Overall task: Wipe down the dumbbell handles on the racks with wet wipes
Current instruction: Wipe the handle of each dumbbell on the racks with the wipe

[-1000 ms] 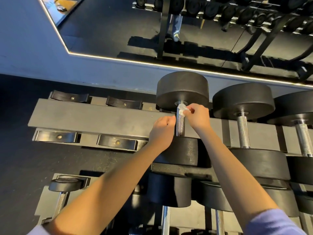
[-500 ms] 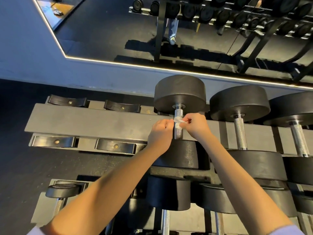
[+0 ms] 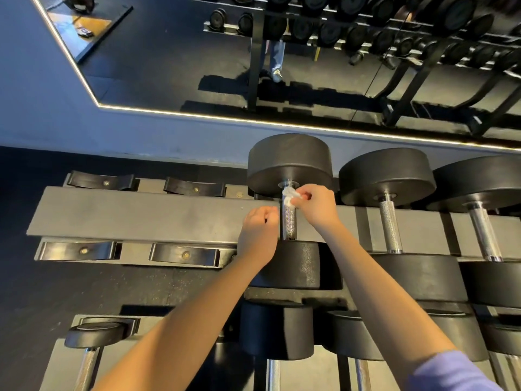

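Gym wall and a mirror [image 3: 310, 80] back the rack [image 3: 141, 210]. Fingers [image 3: 301, 196] of the right hand [image 3: 317, 206] pinch one crumpled wipe [image 3: 289, 193] against the far end of a knurled handle [image 3: 289, 224], just under the far head [image 3: 290, 162]. That handle's long axis runs straight away from the person, from far head to near head [image 3: 296, 263]. The bare steel therefore lies toward the person from the wipe, and I judge the coming stroke to be a pull along that axis toward the near head. The right hand is the nearer to the wipe. The left hand [image 3: 258, 235] sits just beside the handle on its left, about mid-length, fingers curled; whether they grip the steel or only touch it I cannot tell.

Count: two hands, one wipe, and three dumbbells on the top shelf. This one is leftmost, and neither hand touches the two neighbours [image 3: 390, 221] to its right. Four empty cradles [image 3: 183, 253] show to its left. On the lower shelf one small dumbbell [image 3: 95, 334] sits at the left; others there are partly hidden by the arms.
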`<action>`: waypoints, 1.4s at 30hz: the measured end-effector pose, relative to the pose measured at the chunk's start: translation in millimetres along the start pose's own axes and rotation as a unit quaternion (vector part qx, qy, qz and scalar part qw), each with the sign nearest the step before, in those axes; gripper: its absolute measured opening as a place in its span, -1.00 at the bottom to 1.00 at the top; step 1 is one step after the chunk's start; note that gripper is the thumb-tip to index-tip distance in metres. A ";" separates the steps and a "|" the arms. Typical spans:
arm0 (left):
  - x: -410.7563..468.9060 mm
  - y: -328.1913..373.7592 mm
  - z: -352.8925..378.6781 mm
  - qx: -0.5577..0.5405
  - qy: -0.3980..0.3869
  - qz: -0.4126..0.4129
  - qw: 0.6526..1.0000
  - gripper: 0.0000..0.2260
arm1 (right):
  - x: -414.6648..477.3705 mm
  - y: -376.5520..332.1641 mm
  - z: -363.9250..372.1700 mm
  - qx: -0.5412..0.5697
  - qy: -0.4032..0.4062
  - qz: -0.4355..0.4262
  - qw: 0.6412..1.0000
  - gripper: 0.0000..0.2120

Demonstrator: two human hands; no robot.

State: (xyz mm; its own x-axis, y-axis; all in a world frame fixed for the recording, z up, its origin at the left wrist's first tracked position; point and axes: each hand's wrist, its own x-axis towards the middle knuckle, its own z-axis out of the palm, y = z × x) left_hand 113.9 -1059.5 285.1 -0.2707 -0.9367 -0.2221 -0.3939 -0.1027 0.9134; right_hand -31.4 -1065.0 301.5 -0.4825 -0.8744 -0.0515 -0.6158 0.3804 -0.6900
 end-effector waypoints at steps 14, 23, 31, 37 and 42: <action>-2.0 -5.3 0.8 -0.045 0.038 0.030 0.998 -0.77 | -5.2 0.5 2.4 0.015 -0.011 -0.008 1.000 -0.96; 1.7 -11.4 2.9 -0.043 0.042 0.050 0.997 -0.77 | -16.7 6.0 -6.5 -0.034 -0.098 0.006 0.995 -0.66; 2.0 -12.6 2.1 -0.037 0.043 0.050 0.997 -0.74 | -20.3 2.6 -6.2 -0.054 -0.115 0.006 0.992 -0.66; 2.8 -11.1 2.8 -0.032 0.038 0.027 0.998 -0.76 | -19.0 -3.8 -5.3 -0.017 -0.052 -0.012 0.998 -0.61; 2.3 -8.4 1.3 0.032 0.023 0.030 0.999 -0.76 | -26.5 -2.9 -11.8 -0.081 -0.156 0.003 0.984 -0.95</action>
State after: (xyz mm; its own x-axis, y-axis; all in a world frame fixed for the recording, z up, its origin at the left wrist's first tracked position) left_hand 115.4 -1060.3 276.4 -0.2552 -0.9550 -0.1510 -0.4339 -0.0264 0.9006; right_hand -24.3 -1039.3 313.4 -0.2868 -0.9124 -0.2920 -0.7171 0.4066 -0.5661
